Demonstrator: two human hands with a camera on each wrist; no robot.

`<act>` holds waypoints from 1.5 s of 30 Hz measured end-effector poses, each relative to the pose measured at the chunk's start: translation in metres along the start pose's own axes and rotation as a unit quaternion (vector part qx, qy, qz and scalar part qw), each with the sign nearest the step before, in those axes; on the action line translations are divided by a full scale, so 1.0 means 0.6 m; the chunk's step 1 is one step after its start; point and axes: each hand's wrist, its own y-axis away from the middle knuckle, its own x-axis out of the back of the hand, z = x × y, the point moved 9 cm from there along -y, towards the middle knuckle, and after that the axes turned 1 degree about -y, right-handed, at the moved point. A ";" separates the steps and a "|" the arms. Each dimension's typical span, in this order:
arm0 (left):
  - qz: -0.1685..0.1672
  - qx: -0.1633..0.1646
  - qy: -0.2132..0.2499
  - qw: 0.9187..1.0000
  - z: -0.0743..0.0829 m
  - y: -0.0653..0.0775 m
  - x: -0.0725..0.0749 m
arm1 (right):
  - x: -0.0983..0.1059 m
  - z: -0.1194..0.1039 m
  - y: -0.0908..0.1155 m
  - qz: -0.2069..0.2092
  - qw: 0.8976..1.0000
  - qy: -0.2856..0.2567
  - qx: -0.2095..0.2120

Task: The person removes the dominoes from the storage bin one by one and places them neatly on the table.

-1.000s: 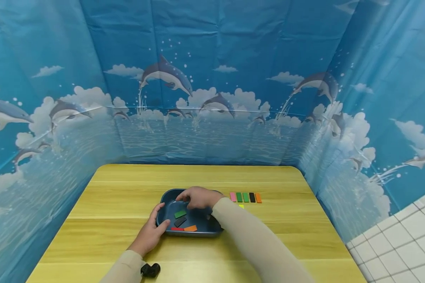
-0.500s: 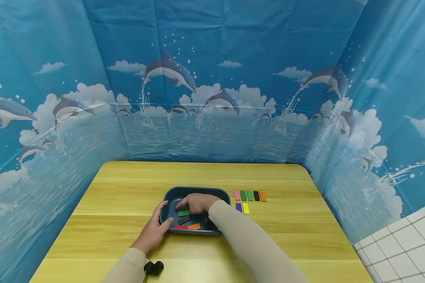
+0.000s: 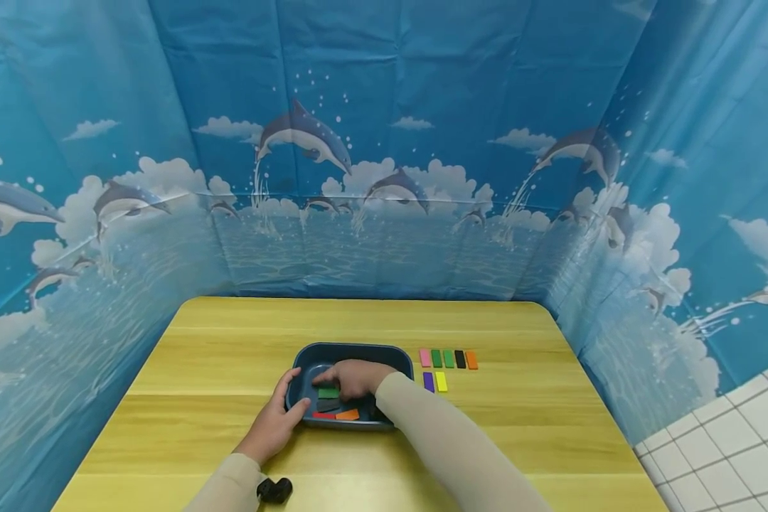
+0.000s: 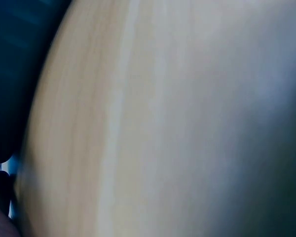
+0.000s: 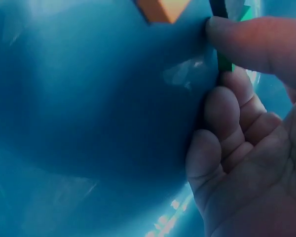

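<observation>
My left hand (image 3: 275, 423) holds the left near corner of a dark blue tray (image 3: 352, 349), thumb by the front rim and fingers along the left side. Inside the tray, my right hand (image 3: 356, 378) pinches a green rectangular block (image 3: 327, 392) between thumb and index finger. Just in front of it lies a black block (image 3: 328, 404), almost parallel. Along the near wall are a red block (image 3: 323, 415) and an orange block (image 3: 348, 414). In the right wrist view the thumb (image 5: 256, 44) overlaps the green block (image 5: 225, 62), the other fingers curled below.
Right of the tray, several blocks stand in a row, from pink (image 3: 425, 358) to orange (image 3: 471, 360). Purple (image 3: 428, 382) and yellow (image 3: 441, 382) blocks are in front of them. The wooden table (image 3: 512, 427) meets a dolphin-print curtain (image 3: 384, 235) behind.
The green and black blocks in the tray have turned from slanted to nearly level and lie closer together. My right hand has lowered toward them; the left hand still holds the tray.
</observation>
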 end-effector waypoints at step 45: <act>-0.013 -0.002 0.003 1.000 0.005 0.008 -0.001 | 0.141 0.212 0.263 0.199 0.955 -0.205 -0.082</act>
